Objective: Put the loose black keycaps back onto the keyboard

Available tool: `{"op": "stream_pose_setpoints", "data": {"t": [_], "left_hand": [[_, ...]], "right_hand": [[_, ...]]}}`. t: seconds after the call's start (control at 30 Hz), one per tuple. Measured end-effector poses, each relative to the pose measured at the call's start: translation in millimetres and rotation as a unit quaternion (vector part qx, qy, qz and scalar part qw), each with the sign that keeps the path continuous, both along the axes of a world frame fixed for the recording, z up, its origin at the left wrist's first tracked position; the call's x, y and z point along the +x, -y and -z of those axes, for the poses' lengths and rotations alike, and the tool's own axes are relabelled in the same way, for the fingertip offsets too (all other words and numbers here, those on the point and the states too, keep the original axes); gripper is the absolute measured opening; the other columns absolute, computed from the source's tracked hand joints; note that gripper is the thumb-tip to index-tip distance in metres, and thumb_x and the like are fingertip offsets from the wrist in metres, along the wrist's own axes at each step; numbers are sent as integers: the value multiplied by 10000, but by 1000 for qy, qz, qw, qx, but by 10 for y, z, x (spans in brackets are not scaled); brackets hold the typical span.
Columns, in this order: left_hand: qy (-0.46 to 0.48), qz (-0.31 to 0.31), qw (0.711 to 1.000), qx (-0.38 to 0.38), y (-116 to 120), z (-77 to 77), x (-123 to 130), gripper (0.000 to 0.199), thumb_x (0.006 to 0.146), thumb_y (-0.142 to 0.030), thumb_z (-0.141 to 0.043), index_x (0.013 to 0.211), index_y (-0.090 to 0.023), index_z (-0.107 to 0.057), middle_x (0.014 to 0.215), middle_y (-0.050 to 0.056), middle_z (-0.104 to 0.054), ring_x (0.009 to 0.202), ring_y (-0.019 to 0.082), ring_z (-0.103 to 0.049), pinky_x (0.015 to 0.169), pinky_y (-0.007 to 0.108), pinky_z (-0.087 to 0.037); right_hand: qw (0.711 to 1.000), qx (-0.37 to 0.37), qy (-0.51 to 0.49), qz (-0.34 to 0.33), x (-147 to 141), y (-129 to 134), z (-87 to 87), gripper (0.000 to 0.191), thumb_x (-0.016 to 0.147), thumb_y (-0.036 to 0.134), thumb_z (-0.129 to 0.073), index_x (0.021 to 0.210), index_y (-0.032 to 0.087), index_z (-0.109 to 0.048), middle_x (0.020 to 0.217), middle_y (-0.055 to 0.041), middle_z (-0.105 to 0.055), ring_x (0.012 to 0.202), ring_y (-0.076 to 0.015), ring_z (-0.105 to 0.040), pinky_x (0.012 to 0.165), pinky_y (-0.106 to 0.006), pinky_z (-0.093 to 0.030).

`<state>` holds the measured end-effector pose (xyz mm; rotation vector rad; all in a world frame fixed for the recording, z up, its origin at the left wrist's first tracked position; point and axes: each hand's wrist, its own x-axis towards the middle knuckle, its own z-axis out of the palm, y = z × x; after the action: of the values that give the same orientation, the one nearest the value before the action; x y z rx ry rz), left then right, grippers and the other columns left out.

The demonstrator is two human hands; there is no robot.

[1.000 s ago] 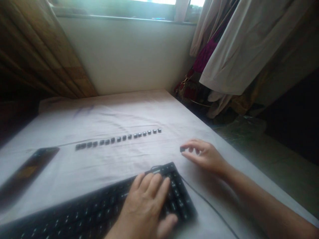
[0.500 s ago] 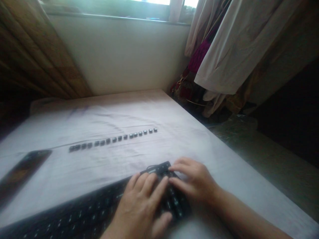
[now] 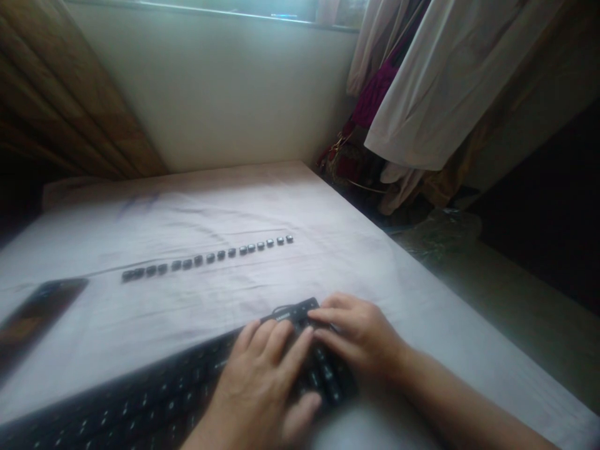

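A broad surface (image 3: pixel 187 306) covered in pale, slightly creased cloth fills most of the view. Behind it rises a plain wall (image 3: pixel 201 94); light clothes (image 3: pixel 435 94) hang to the right, and a brown curtain (image 3: pixel 75 94) drops on the left.

A black keyboard (image 3: pixel 154 400) lies at a slant on the near part of the surface, running out of view at the lower left. The person's left hand (image 3: pixel 262 375) rests back upward over its right-hand portion, fingers gently bent and thumb spread away, pressed to the keyboard rather than gripping it. The right hand (image 3: pixel 360 331) meets the keyboard's far right corner, its thumb and fingers bent and a little apart at the tips; whether a key sits between them cannot be told.

A dark phone (image 3: pixel 44 306) lies flat near the left edge, partly cut off. Beyond the keyboard, well apart from both hands, a row of small dark keys (image 3: pixel 221 255) stretches across the cloth. A thin cable (image 3: pixel 281 308) curves just behind the keyboard's far edge.
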<state>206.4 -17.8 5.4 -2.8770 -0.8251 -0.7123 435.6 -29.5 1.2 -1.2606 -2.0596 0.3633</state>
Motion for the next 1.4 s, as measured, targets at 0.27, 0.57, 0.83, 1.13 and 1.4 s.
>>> {"op": "stream_pose_setpoints", "data": {"t": [0.27,0.57,0.83,1.13,1.4], "left_hand": [[10,-2,1000,-9,-10,-10,17,543,877,-563,-587,1291,-213,-608,1215,76,-623,1107,263,-528,1005,413,-349],[9,-4,1000,-13,-3,3,7,541,879,-559,-583,1291,-209,-616,1210,76,-627,1105,266,-534,1010,415,-353],[6,-3,1000,-16,-2,2,9,532,877,-544,-588,1293,-213,-614,1209,84,-626,1095,271,-543,995,427,-382],[-1,-3,1000,-28,3,-15,1,536,880,-542,-587,1305,-214,-597,1223,86,-616,1105,280,-536,1002,446,-382],[-38,-18,993,-109,-33,-121,104,498,879,-501,-620,1319,-273,-572,1132,63,-615,987,271,-543,868,437,-440]], "right_hand": [[1000,-9,1,0,1,-6,-22,214,884,208,-617,1066,164,-720,928,-90,-720,803,-182,-694,720,-285,-567],[998,36,58,8,31,-16,-33,150,891,219,-618,982,170,-726,910,-91,-719,785,-198,-690,706,-305,-570],[999,7,33,9,73,-43,-11,175,904,236,-609,1007,185,-741,914,-77,-709,799,-174,-684,716,-278,-563],[999,-34,5,-8,102,-71,0,206,910,233,-611,1050,203,-758,908,-68,-694,813,-167,-676,731,-278,-566],[998,-60,-24,3,86,-62,21,193,902,237,-631,1034,213,-770,877,-53,-683,785,-159,-669,718,-269,-559]]}}
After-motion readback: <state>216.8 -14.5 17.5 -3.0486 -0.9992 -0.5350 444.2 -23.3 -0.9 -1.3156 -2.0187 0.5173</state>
